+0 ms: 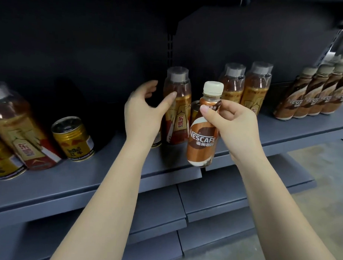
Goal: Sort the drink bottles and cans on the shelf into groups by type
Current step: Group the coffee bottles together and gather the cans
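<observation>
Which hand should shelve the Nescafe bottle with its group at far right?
Right. The right hand already grips the Nescafe bottle, and the Nescafe row stands on its side; the left hand reaches for an amber bottle.

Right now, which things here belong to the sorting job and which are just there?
Job: Nescafe bottle in right hand; amber bottle by left hand; gold can; Nescafe row.
Just there: shelf; lower shelves; floor.

Bare shelf (107, 162) between gold can (73, 138) and, seemingly, bottle (176, 110)

Brown-and-white swirled coffee bottle (202, 134); gold can (73, 139).
</observation>
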